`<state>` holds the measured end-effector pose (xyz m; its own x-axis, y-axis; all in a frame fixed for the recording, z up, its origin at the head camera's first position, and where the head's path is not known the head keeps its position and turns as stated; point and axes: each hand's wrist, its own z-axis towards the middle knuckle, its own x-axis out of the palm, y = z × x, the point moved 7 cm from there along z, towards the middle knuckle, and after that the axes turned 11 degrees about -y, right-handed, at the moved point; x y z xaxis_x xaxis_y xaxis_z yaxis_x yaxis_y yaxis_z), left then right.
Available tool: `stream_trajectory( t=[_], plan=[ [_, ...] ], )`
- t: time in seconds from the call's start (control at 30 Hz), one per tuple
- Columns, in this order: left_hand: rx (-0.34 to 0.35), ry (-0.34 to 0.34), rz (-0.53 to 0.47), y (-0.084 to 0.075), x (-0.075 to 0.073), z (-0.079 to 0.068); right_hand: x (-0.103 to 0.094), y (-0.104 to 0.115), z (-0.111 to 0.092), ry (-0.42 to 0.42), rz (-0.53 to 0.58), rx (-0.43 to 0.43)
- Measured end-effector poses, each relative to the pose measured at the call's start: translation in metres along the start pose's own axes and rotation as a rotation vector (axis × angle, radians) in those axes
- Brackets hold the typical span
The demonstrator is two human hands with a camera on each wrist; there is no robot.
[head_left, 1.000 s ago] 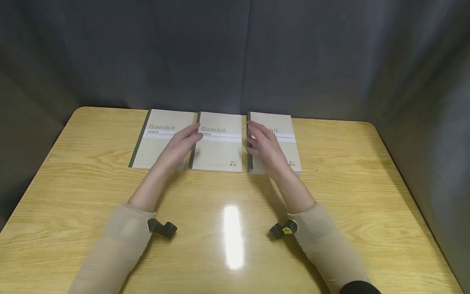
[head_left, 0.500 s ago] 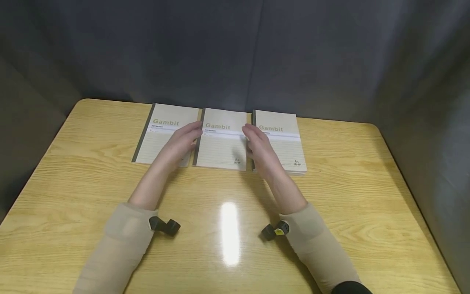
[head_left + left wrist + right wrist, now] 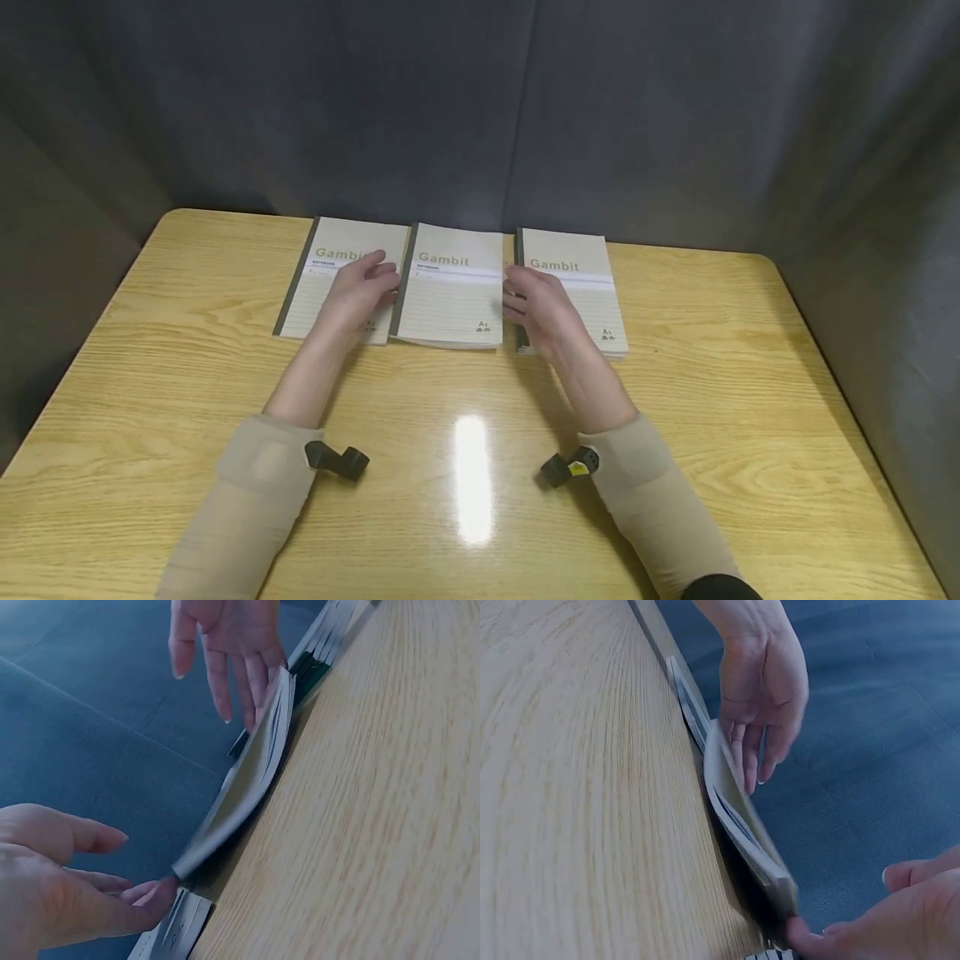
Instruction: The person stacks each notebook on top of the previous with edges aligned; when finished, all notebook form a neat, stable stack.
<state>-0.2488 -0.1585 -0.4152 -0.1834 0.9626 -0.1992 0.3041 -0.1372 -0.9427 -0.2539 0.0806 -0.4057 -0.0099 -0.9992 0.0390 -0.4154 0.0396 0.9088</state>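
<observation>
The middle notebook (image 3: 452, 296), a pale "Gambit" cover with a dark spine, is raised off the table between my two hands. It bows downward in the middle, as both wrist views show. My left hand (image 3: 351, 293) touches its spine edge with the fingertips, thumb apart from the cover. At the opposite edge, my right hand (image 3: 553, 315) touches with extended fingers, its thumb also clear of the notebook (image 3: 259, 765). Another notebook (image 3: 300, 308) lies beneath my left hand. On the right, a notebook stack (image 3: 581, 312) lies partly behind my right hand.
The wooden table (image 3: 420, 500) spreads in front of the notebooks, with a bright light reflection on it. A dark curtain (image 3: 337, 108) hangs right behind the table's back edge. Small black cameras (image 3: 337, 461) sit on both wrists.
The middle notebook lay flat with hands at its sides; now it is lifted slightly and bowed. My left hand has shifted a little left and the right hand slightly right.
</observation>
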Motion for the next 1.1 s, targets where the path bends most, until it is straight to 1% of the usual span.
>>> stream_trajectory(
  t=[0.2,0.37,0.47,0.53,0.63,0.7,0.77,0.9,1.0,1.1],
  plan=[
    [0.001,0.031,-0.053,0.001,-0.005,0.002,-0.005,0.002,0.002,-0.048,0.059,-0.01],
    [-0.026,0.065,-0.1,-0.001,-0.005,-0.001,-0.008,0.003,0.001,-0.074,0.043,-0.021],
    [-0.023,0.088,-0.115,-0.005,-0.002,-0.003,-0.01,0.006,0.001,-0.081,0.058,-0.042],
    [0.01,0.096,-0.076,-0.009,0.0,-0.006,-0.013,0.009,0.0,-0.078,0.078,-0.06],
    [0.089,0.101,0.023,-0.016,0.007,-0.011,-0.021,0.014,-0.001,-0.049,0.093,-0.091],
    [0.128,0.107,0.046,-0.022,0.015,-0.015,-0.031,0.018,-0.002,-0.045,0.078,-0.115],
    [0.154,0.114,0.044,-0.027,0.026,-0.017,-0.044,0.021,-0.001,-0.043,0.049,-0.142],
    [0.158,0.146,0.017,-0.033,0.058,-0.021,-0.078,0.023,0.003,-0.083,-0.022,-0.158],
    [0.159,0.183,0.049,-0.033,0.085,-0.024,-0.104,0.02,0.004,-0.116,-0.087,-0.149],
    [0.146,0.217,0.08,-0.03,0.106,-0.026,-0.124,0.015,0.005,-0.127,-0.159,-0.151]
  ],
)
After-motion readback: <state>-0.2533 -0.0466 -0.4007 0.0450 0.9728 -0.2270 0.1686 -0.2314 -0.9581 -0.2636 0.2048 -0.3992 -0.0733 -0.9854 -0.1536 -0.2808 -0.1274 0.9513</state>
